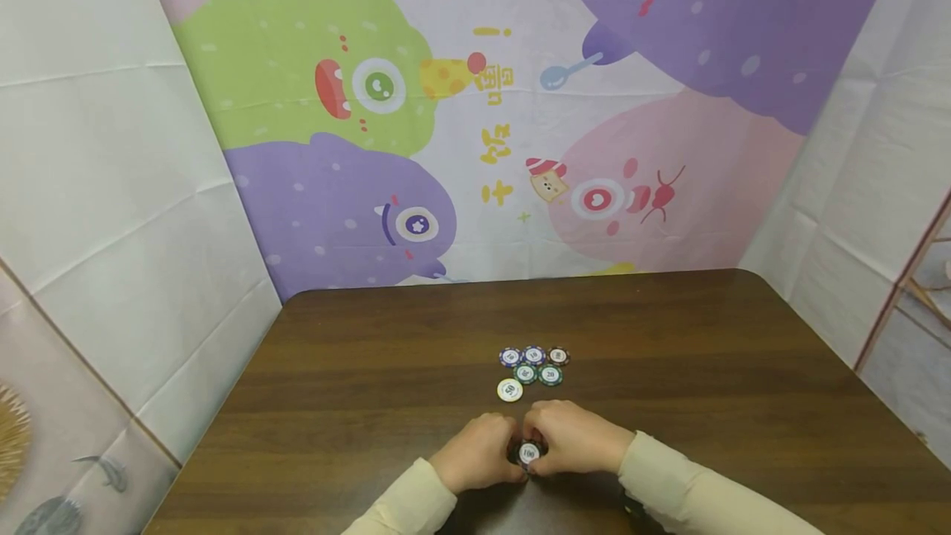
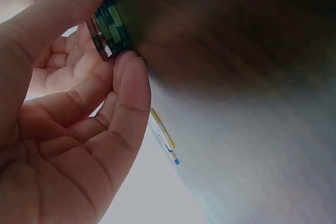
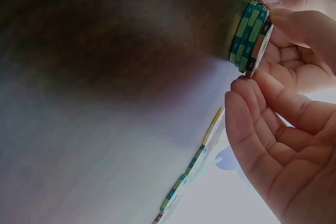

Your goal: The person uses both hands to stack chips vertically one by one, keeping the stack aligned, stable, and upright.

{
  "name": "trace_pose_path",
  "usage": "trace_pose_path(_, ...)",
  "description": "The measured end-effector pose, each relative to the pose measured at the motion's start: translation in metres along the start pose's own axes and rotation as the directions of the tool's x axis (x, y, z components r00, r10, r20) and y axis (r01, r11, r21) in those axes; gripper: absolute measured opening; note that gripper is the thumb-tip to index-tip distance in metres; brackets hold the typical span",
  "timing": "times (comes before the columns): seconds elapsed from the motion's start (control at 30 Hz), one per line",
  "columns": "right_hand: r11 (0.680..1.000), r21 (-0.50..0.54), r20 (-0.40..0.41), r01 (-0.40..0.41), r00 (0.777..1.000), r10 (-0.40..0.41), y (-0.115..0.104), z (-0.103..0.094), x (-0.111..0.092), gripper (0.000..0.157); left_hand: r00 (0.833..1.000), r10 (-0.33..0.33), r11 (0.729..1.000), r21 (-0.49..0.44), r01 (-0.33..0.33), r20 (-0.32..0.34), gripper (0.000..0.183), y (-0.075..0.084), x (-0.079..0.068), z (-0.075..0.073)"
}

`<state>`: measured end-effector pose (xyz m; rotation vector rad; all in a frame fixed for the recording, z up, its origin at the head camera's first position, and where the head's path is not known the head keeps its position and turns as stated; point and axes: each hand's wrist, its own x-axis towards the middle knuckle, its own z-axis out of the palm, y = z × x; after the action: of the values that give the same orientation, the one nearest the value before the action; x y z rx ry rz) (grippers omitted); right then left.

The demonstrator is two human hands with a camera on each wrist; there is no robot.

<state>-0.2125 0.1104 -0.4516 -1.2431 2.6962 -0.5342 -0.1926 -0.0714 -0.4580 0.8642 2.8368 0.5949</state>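
A short stack of poker chips (image 1: 529, 454) sits at the table's near side, a dark chip marked 100 on top. In the left wrist view, green-edged chips (image 2: 113, 24) lie below that dark one. My left hand (image 1: 481, 454) grips the stack from the left, thumb on the near side and fingers on the far side. From the right, my right hand (image 1: 575, 438) holds the same stack between thumb and curled fingers. In the right wrist view the top dark chip (image 3: 259, 48) is slightly offset from the green chips.
Just beyond the hands lies a yellow-edged chip (image 1: 509, 390). Behind it are two green chips (image 1: 550, 375), then a row with two blue chips (image 1: 533, 355) and a dark brown chip (image 1: 558, 356). All lie flat on the brown wooden table (image 1: 357, 370). A cartoon-printed cloth (image 1: 490, 246) hangs behind.
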Motion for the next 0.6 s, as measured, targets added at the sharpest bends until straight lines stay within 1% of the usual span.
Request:
trace_pose_path(0.23,1.000,0.005,0.025,-0.019,1.000,0.019,-0.0010,-0.0003,0.0005,0.021,1.000,-0.003,1.000,0.002,0.003,-0.003,0.026,0.0008,-0.0024,-0.0008)
trace_pose_path(0.43,1.000,-0.016,0.010,0.006,1.000,-0.006,-0.0010,-0.0001,0.0006,0.020,1.000,-0.002,1.000,0.005,0.002,-0.003,0.029,0.0011,-0.0033,-0.0007)
trace_pose_path(0.6,1.000,-0.011,0.010,-0.002,1.000,0.002,-0.0011,-0.0007,0.0011,0.020,1.000,-0.001,1.000,0.005,0.001,-0.005,0.029,-0.0001,-0.0027,0.0001)
